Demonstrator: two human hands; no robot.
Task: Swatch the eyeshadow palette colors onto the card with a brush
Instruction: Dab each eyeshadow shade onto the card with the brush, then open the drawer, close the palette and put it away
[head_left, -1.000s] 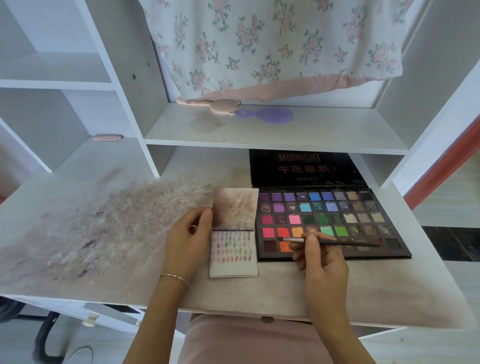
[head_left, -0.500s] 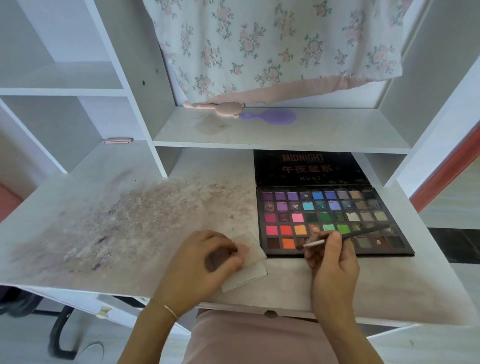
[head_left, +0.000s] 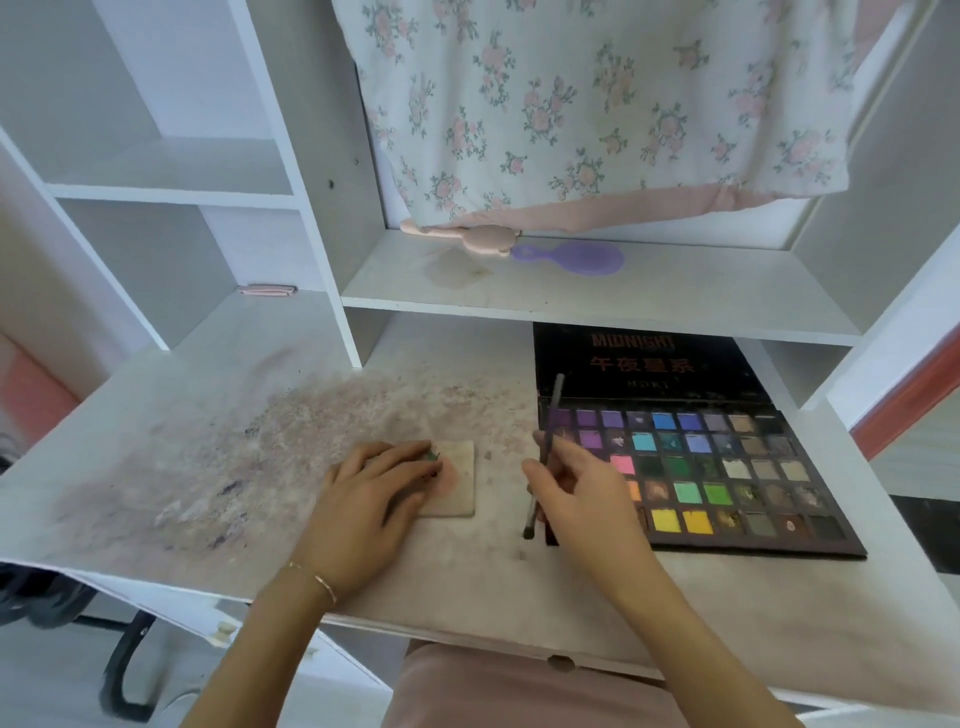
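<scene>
I saw the left hand (head_left: 371, 506) lying flat on the card (head_left: 457, 486), its fingers straight and pressing the card's left part to the bench (head_left: 171, 431); that grip was released, pinning rather than grasping. The card lay closed near the middle of the bench, at about 9 o'clock from the palette (head_left: 717, 467), a little apart from it. The right hand (head_left: 582, 493) grasped the brush (head_left: 545, 457), fingers pinching its shaft near the middle. The brush stood steeply, one end pointing to 12 o'clock over the palette's black lid (head_left: 639, 364), the other end low by the palette's near left corner; I could not tell whether that end touched the bench. The palette lay open at 3 o'clock on the bench, its lid leaning back under the shelf (head_left: 597, 296). On the shelf lay a purple hairbrush (head_left: 571, 257).
</scene>
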